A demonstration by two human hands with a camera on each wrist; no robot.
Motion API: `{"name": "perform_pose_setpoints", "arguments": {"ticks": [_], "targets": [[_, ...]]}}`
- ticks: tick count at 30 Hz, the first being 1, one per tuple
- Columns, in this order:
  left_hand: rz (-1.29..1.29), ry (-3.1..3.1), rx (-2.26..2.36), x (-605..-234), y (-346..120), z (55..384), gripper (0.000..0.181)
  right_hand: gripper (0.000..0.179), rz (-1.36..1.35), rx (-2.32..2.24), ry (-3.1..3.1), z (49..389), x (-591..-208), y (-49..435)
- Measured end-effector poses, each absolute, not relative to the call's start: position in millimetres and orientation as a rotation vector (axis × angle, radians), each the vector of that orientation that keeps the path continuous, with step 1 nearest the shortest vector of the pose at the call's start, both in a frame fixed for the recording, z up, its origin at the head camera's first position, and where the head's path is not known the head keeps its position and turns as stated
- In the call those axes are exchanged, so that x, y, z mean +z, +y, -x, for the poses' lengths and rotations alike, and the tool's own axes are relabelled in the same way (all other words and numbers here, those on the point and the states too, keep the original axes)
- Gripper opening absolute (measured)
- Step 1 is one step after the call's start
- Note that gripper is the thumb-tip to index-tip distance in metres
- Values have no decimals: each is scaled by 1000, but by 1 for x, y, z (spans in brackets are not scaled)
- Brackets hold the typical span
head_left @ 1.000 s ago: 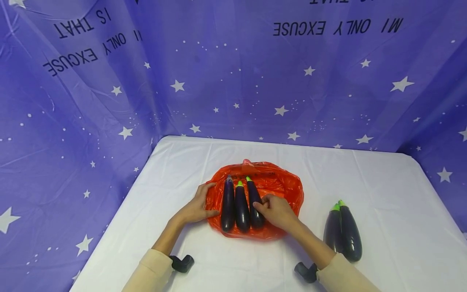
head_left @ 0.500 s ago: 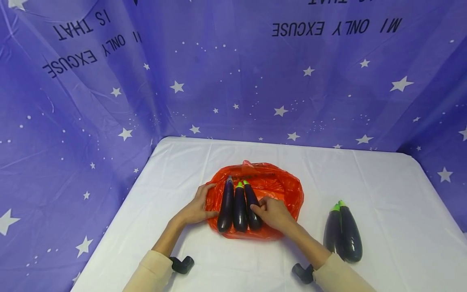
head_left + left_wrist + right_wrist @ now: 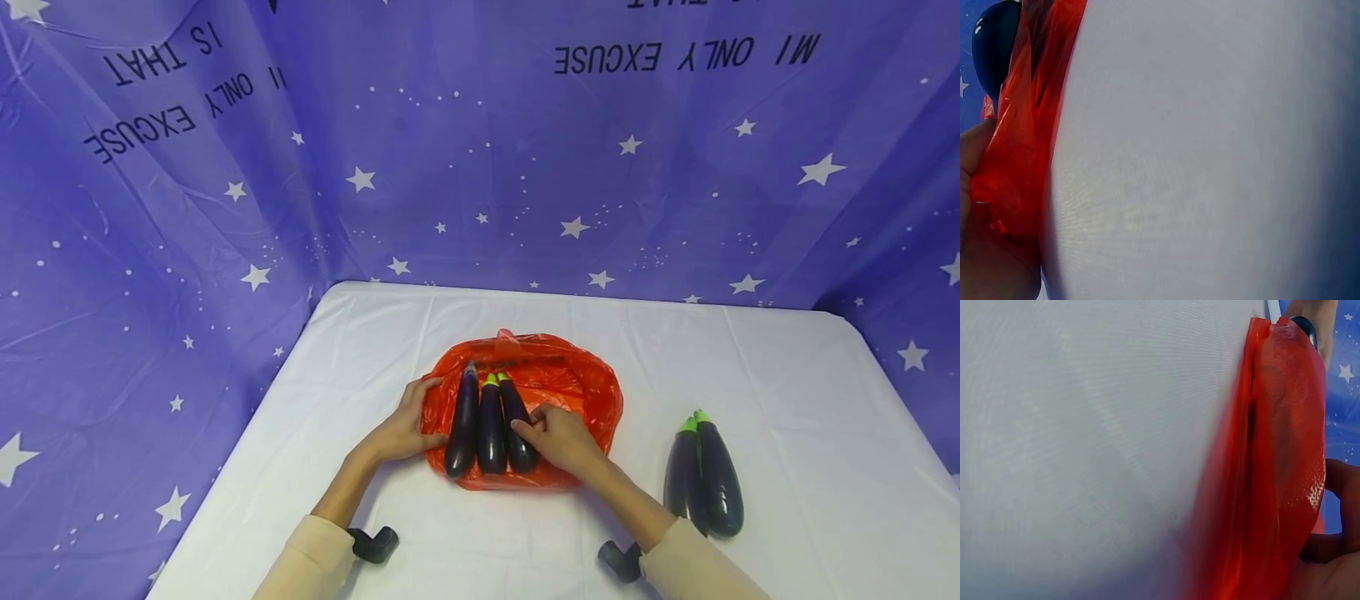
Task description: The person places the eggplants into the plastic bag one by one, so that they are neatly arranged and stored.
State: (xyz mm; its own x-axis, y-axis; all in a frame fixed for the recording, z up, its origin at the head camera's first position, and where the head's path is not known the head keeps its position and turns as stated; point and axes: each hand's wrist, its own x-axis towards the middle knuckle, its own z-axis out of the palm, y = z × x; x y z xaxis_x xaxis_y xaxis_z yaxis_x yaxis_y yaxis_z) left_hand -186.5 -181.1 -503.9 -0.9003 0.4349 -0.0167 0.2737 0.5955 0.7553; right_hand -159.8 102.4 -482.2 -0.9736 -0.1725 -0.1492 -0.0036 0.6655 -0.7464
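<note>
A red plastic bag (image 3: 551, 396) lies spread open in the middle of the table, with three dark purple eggplants side by side on it, green stem ends pointing away. My left hand (image 3: 405, 427) grips the bag's left edge, thumb on the near side beside the left eggplant (image 3: 462, 425). In the left wrist view, red film (image 3: 1016, 169) bunches against the thumb and palm. The middle eggplant (image 3: 491, 429) lies close against the right eggplant (image 3: 516, 417), which my right hand (image 3: 566, 437) holds by its side with thumb and fingers.
Two more eggplants (image 3: 720, 483) lie together on the white-covered table (image 3: 817, 433) to the right, beside the right forearm. A purple star-patterned curtain (image 3: 480, 183) hangs behind and at both sides of the table.
The right eggplant has shifted left with my right hand and now lies closer to the middle one. The other two have slid slightly left. My left hand stays at the bag's edge.
</note>
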Motion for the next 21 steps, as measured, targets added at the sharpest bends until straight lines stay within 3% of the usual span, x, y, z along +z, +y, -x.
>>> {"name": "perform_pose_setpoints", "arguments": {"ticks": [21], "targets": [[-599, 2620, 1193, -504, -182, 187, 90, 32, 164, -1095, 2758, 157, -469, 107]]}}
